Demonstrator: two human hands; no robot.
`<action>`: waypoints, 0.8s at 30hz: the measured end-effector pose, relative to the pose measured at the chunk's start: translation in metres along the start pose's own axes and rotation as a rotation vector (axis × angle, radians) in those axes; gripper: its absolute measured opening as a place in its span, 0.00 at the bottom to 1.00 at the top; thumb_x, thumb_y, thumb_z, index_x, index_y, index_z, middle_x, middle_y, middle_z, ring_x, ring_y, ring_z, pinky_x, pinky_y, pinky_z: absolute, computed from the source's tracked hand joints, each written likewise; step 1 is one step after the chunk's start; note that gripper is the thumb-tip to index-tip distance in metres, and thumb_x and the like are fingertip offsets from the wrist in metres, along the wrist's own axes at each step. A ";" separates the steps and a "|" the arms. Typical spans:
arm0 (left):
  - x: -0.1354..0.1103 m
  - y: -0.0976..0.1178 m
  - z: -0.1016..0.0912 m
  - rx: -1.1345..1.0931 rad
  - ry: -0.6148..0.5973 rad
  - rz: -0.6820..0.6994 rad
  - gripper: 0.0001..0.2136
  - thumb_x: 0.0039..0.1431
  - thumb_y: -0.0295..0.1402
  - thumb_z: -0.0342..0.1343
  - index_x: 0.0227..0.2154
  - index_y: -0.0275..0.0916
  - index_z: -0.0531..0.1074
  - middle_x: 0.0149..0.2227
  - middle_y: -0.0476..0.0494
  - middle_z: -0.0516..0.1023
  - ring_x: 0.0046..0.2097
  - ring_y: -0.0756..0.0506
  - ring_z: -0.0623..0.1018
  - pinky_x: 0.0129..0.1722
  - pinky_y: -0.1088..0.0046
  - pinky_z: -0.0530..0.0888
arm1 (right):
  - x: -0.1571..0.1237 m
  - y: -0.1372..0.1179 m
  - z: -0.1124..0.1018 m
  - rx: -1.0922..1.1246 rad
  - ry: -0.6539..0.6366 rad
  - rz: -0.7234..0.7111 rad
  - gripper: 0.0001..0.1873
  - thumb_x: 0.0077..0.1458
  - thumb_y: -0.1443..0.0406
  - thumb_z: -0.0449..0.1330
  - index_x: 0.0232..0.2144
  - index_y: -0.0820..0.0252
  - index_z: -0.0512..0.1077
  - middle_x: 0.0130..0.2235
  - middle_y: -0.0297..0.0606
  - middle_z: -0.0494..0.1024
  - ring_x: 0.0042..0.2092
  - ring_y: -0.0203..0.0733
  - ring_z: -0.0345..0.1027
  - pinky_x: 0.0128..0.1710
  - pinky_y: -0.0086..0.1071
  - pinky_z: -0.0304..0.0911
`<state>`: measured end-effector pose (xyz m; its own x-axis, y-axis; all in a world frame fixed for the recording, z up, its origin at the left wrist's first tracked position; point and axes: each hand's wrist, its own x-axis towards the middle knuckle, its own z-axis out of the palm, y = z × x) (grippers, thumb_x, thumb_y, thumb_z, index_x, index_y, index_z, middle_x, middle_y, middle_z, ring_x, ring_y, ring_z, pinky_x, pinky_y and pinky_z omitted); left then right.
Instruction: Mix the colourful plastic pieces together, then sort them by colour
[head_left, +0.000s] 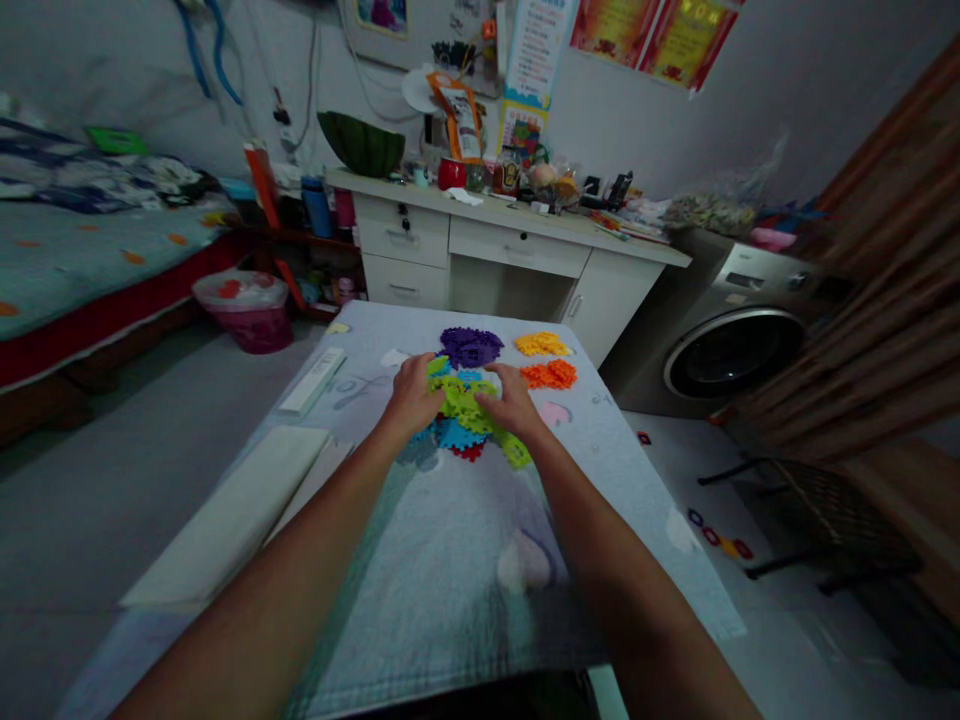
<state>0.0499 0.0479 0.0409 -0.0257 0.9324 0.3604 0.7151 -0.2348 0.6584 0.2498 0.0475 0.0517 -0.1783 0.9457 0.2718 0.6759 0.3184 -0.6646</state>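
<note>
A loose heap of lime-green toothed plastic building pieces (466, 398) lies near the far half of the cloth-covered table, between my hands. Blue pieces (459, 435) show under and around it, and a few red pieces (469, 453) peek out at its near edge. My left hand (415, 400) rests against the heap's left side, thumb and fingers apart. On the right side, my right hand (514, 402) touches the green pieces with its thumb, the index finger stretched away from it. Some fingertips of both hands are hard to make out among the pieces.
Beyond the heap lie piles of purple pieces (471, 346), yellow pieces (541, 344) and orange pieces (549, 375). A white box (313, 381) and a long pale flat package (232, 515) lie along the table's left side. Behind stand a cluttered desk (517, 250) and a washing machine (720, 320).
</note>
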 end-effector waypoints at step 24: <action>-0.033 -0.024 0.018 0.253 0.121 0.107 0.23 0.61 0.39 0.51 0.58 0.36 0.65 0.62 0.29 0.62 0.61 0.32 0.67 0.59 0.51 0.68 | 0.037 0.102 -0.094 -0.372 0.194 0.386 0.29 0.53 0.55 0.60 0.54 0.63 0.68 0.55 0.52 0.71 0.58 0.53 0.65 0.57 0.44 0.60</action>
<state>0.0466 0.0273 0.0013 -0.0130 0.8629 0.5052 0.8692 -0.2400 0.4323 0.3794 0.1092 0.0597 0.2423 0.9484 0.2046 0.8787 -0.1251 -0.4607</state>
